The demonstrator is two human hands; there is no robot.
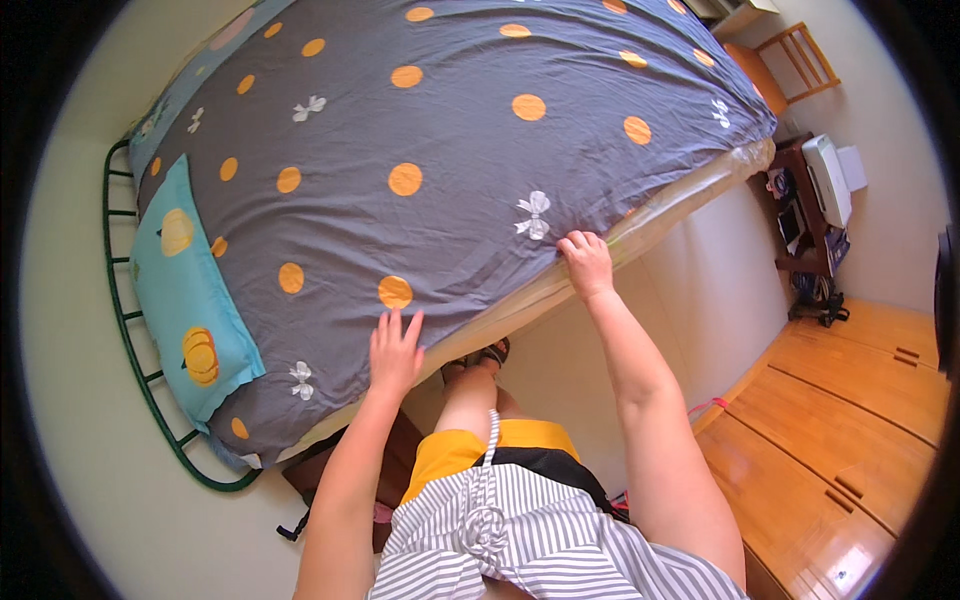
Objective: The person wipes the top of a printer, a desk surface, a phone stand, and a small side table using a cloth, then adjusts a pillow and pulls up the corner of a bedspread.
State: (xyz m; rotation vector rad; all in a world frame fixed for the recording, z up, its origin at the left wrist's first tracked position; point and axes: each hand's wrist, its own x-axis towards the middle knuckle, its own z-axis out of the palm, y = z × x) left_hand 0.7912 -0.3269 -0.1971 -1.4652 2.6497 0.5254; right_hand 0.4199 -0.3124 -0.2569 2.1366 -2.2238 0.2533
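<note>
A grey bed sheet point(465, 135) with orange dots and white bows covers the mattress in front of me, with wrinkles across it. My left hand point(395, 352) rests on the sheet near the mattress's side, fingers spread, just below an orange dot. At the mattress's edge, my right hand point(587, 262) has its fingers curled over the sheet's border; whether it pinches the cloth is hidden. Below that border, the side of the mattress point(517, 304) shows, wrapped in clear plastic. A turquoise pillow point(184, 277) with pumpkin prints lies at the left end.
A green metal headboard point(124, 289) stands behind the pillow. On the right are a wooden wardrobe point(817, 435), a dark stand point(799, 195) with a white printer point(827, 180), and a wooden chair point(799, 67). Pale floor point(660, 300) lies between bed and wardrobe.
</note>
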